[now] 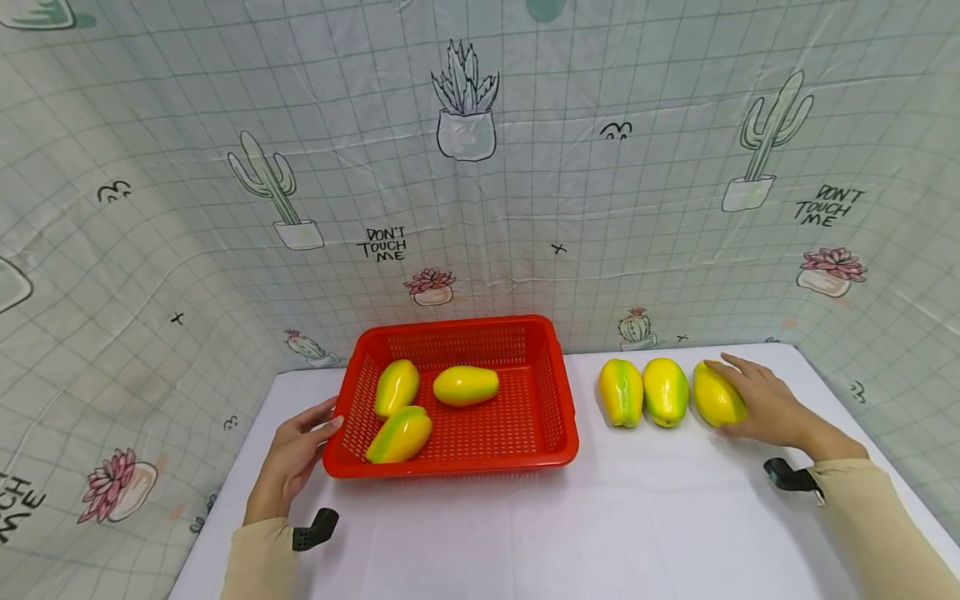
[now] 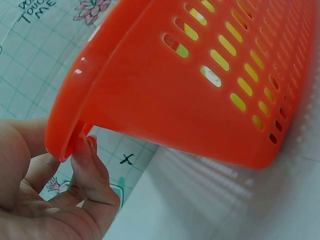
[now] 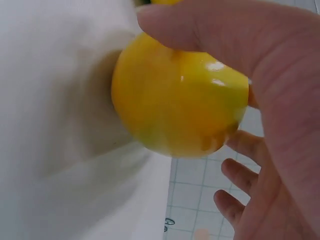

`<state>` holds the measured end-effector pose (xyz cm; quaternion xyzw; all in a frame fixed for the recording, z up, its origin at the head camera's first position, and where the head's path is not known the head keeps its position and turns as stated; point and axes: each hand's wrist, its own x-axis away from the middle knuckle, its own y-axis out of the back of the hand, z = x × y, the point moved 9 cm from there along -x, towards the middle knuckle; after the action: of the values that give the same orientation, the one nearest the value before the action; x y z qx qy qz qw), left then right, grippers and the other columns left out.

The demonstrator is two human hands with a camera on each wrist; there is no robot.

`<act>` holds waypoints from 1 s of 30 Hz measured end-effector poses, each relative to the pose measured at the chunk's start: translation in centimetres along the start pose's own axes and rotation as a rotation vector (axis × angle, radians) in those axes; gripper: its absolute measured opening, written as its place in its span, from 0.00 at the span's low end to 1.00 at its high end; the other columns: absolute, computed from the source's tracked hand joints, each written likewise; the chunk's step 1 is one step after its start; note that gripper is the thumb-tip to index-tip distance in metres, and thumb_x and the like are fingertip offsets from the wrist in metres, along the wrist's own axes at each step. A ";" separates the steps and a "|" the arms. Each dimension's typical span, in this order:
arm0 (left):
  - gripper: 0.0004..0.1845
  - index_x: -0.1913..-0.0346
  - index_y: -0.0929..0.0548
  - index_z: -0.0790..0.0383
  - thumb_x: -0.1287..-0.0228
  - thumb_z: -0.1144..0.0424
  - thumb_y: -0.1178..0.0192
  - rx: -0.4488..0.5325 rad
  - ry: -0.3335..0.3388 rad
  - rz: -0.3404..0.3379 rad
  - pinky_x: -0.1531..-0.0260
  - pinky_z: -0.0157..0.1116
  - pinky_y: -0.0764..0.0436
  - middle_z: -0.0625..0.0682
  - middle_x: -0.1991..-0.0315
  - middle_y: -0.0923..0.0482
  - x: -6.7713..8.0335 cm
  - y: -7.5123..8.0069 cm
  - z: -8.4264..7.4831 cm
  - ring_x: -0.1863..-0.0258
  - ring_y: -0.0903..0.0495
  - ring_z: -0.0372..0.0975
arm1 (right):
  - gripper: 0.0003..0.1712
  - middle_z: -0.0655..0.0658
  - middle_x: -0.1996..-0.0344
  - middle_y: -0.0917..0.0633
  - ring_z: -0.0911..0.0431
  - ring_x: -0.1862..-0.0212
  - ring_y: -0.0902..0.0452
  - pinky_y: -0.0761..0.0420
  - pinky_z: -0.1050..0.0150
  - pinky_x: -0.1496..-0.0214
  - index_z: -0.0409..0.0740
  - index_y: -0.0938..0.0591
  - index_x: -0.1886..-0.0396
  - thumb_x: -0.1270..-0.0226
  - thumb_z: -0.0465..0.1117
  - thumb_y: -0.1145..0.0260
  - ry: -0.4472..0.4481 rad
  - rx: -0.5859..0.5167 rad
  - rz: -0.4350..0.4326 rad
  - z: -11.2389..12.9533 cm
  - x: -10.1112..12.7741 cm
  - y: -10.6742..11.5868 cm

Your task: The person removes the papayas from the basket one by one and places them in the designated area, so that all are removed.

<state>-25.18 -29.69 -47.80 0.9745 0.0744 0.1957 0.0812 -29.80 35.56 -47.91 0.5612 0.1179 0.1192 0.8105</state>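
Observation:
My left hand (image 1: 294, 457) pinches the left rim of a red plastic basket (image 1: 450, 468); in the left wrist view, thumb and fingers (image 2: 92, 172) are curled about that rim. Inside the basket, toward its left side, lie three yellow-green papayas, one of them at the front (image 1: 401, 435). Over on the right, my right hand (image 1: 765, 408) grips the rightmost papaya (image 1: 716, 396) of a row of three. The right wrist view has the thumb along one side of this papaya (image 3: 175, 100) and the index finger partly hidden behind it, the other fingers spread apart.
Two more papayas, one on the left (image 1: 621, 393) and one in the middle (image 1: 666, 392), stand side by side between the basket and my right hand. A white cloth covers the table (image 1: 525, 533). A printed curtain (image 1: 525, 208) hangs behind and at both sides.

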 end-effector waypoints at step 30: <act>0.34 0.15 0.43 0.59 0.17 0.60 0.44 -0.028 0.025 0.028 0.56 0.21 0.17 0.65 0.17 0.49 -0.3 -0.3 0.2 0.34 0.31 0.46 | 0.49 0.21 0.27 0.35 0.21 0.30 0.42 0.42 0.19 0.31 0.32 0.33 0.24 0.42 0.37 0.19 -0.158 -0.067 -0.057 -0.4 1.0 -0.6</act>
<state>-25.37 -29.49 -48.17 0.9716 0.0591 0.2099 0.0914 -28.93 36.05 -48.67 0.5380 0.0653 0.0554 0.8386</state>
